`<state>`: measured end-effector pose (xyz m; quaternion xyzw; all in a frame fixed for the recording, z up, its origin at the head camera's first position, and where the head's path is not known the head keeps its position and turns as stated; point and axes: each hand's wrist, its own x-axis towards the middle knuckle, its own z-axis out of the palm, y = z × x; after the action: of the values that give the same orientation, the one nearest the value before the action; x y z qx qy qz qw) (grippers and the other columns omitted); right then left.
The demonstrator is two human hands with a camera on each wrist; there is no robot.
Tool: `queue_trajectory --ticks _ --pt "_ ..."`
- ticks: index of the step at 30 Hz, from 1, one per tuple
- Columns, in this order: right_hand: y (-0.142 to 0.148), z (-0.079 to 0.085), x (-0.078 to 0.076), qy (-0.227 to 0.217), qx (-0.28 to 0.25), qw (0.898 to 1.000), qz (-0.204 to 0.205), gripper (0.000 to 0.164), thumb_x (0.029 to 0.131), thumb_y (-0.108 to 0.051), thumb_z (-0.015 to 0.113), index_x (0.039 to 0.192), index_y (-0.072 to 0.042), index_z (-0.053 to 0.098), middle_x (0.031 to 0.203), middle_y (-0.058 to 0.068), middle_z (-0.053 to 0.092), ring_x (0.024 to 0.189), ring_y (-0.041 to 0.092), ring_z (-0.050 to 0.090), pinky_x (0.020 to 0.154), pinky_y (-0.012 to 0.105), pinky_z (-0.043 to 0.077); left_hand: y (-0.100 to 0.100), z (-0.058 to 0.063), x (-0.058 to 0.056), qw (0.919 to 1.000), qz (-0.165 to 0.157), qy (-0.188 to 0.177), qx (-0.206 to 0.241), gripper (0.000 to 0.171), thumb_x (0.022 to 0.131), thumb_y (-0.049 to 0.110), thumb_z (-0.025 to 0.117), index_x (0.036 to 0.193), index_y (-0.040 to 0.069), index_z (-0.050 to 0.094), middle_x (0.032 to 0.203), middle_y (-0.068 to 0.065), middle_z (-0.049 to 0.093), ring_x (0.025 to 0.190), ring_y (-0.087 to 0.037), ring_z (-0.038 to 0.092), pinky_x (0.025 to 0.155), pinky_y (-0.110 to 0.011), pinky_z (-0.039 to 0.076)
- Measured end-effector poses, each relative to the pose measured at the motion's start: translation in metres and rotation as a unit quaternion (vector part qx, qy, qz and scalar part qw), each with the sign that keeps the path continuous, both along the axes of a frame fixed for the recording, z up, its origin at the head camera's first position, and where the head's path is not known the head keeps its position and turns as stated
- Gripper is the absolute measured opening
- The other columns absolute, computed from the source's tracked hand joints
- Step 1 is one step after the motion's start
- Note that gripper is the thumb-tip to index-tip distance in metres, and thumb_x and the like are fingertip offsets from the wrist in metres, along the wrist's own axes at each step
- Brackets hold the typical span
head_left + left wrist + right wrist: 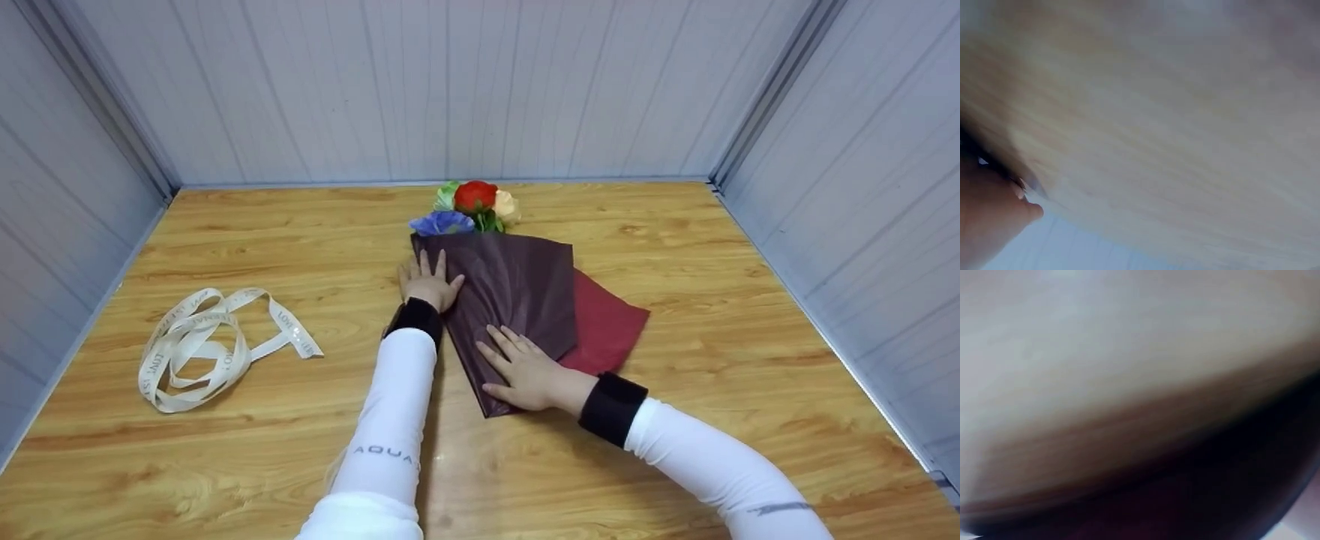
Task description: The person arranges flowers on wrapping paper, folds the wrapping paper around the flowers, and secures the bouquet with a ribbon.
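White sleeves (394,420) come in over the near side of the table (750,360), with black wristbands (613,409) at the ends, and both hands are down on a sheet of dark maroon wrapping paper (525,281). Paper's lying around the middle of the table, running up toward the far edge. Poking out of its top, just short of that edge, are the flowers: a red bloom (475,196), a blue one (442,223), a cream one (508,208) and some pale green (447,196). Any stems are hidden under the wrap.

Left hand (431,283) is spread wide along the paper's left side, below the blue bloom. Right hand (529,373) is flat too, fingers apart, pressing down near the bottom tip. Neither one's gripping anything. Wrist cams are mostly blur, so no help there.

Looks to me like the step in hand is pressing the folded-over maroon layer flat. Red paper (611,322) fans out underneath toward the right edge; can't tell if it's a separate sheet or the flip side. Next move, I reckon, calls for one hand pinning the fold while the other takes that loose right flap. Ribbon's (231,363) loosely coiled near the left edge, well apart from both hands.
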<state>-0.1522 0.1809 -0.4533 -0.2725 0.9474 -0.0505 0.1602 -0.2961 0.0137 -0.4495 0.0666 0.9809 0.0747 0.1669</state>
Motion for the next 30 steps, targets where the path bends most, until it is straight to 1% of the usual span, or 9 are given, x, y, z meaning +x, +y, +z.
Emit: queue_trajectory --ticks 10,14,16,18,21,23,25,26,30 --pt "-0.005 -0.005 0.002 -0.001 -0.002 1.000 0.014 0.067 0.099 -0.046 0.039 0.152 -0.011 0.018 0.159 0.017 0.006 0.146 0.035 0.006 0.116 0.048 0.014 -0.009 -0.009 -0.008 0.9984 0.011 0.027 -0.048 0.073 0.094 0.067 0.020 0.152 0.031 -0.008 0.153 -0.032 0.002 0.144 -0.042 -0.003 0.114 -0.056 -0.006" --pt "-0.003 -0.005 0.002 -0.006 -0.003 1.000 0.013 0.068 0.099 -0.046 0.039 0.152 -0.011 0.017 0.159 0.017 0.005 0.146 0.035 0.005 0.116 0.048 0.014 -0.009 -0.009 -0.002 0.9975 -0.002 0.051 -0.048 0.072 0.095 0.065 0.020 0.152 0.029 -0.005 0.155 -0.029 -0.004 0.144 -0.042 -0.009 0.112 -0.059 -0.007" --pt "-0.002 -0.005 0.002 -0.007 -0.002 1.000 0.011 0.068 0.099 -0.047 0.038 0.152 -0.011 0.017 0.159 0.017 0.004 0.146 0.035 0.004 0.116 0.048 0.013 -0.006 -0.007 0.006 0.9951 -0.047 0.075 -0.044 0.069 0.097 0.061 0.022 0.153 0.028 -0.001 0.156 -0.024 -0.009 0.143 -0.041 -0.013 0.112 -0.059 -0.006" --pt "0.000 -0.004 0.001 -0.007 -0.001 1.000 0.009 0.067 0.099 -0.047 0.038 0.152 -0.011 0.017 0.159 0.017 0.004 0.146 0.035 0.004 0.116 0.048 0.013 -0.001 -0.004 0.016 0.9856 -0.136 0.094 -0.036 0.063 0.099 0.055 0.024 0.153 0.028 0.005 0.158 -0.018 -0.011 0.143 -0.039 -0.015 0.113 -0.058 -0.004" --pt "0.002 -0.002 -0.001 -0.010 0.004 1.000 0.001 0.067 0.100 -0.047 0.038 0.152 -0.010 0.018 0.158 0.018 0.006 0.146 0.034 0.003 0.116 0.049 0.012 0.009 -0.001 0.029 0.9471 -0.306 0.097 -0.003 0.053 0.103 0.043 0.027 0.152 0.026 0.018 0.160 -0.011 -0.004 0.145 -0.036 -0.010 0.116 -0.053 -0.001" --pt "0.002 -0.001 -0.002 -0.014 0.009 1.000 -0.004 0.067 0.100 -0.046 0.037 0.152 -0.009 0.019 0.158 0.019 0.007 0.146 0.034 0.003 0.116 0.049 0.011 0.015 0.001 0.036 0.9212 -0.382 0.065 0.038 0.049 0.104 0.037 0.027 0.151 0.022 0.026 0.160 -0.009 0.005 0.146 -0.033 -0.005 0.117 -0.049 0.001" --pt "0.002 -0.001 -0.003 -0.020 0.017 1.000 -0.007 0.067 0.100 -0.047 0.037 0.152 -0.009 0.017 0.158 0.019 0.007 0.146 0.033 0.001 0.116 0.049 0.010 0.020 0.001 0.038 0.9094 -0.409 0.030 0.069 0.047 0.105 0.033 0.026 0.149 0.018 0.031 0.159 -0.008 0.012 0.147 -0.030 -0.001 0.118 -0.046 0.003" --pt "0.002 -0.001 -0.003 -0.021 0.018 1.000 -0.007 0.067 0.100 -0.047 0.036 0.152 -0.009 0.016 0.158 0.018 0.007 0.146 0.033 0.001 0.117 0.049 0.009 0.021 0.002 0.038 0.9117 -0.403 0.016 0.078 0.047 0.105 0.033 0.025 0.149 0.018 0.031 0.159 -0.007 0.013 0.147 -0.028 0.000 0.118 -0.044 0.004" --pt "0.001 -0.002 -0.002 -0.020 0.017 1.000 0.002 0.068 0.100 -0.047 0.035 0.153 -0.010 0.014 0.159 0.017 0.002 0.146 0.032 -0.001 0.116 0.050 0.010 0.024 0.000 0.033 0.9379 -0.341 -0.001 0.062 0.047 0.105 0.036 0.020 0.150 0.025 0.028 0.160 -0.004 0.009 0.147 -0.024 -0.002 0.118 -0.042 0.002"
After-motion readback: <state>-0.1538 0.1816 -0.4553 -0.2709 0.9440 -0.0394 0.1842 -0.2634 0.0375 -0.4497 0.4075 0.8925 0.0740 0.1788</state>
